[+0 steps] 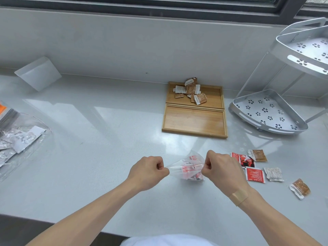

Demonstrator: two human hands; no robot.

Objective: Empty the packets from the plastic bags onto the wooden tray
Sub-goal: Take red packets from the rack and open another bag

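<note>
My left hand (148, 172) and my right hand (222, 168) each pinch one side of a clear plastic bag (177, 166) with red and white packets (190, 170) inside, low over the counter. Two wooden trays lie end to end beyond it: the near wooden tray (194, 119) is bare, while the far wooden tray (214, 95) holds a pile of brown packets (192, 91). Loose red, white and brown packets (255, 174) lie on the counter right of my right hand.
A white two-tier corner rack (269, 112) stands at the right. More clear bags with silver packets (16, 137) lie at the left edge. A frosted bag (38, 72) leans against the back wall. The counter's front edge runs under my forearms.
</note>
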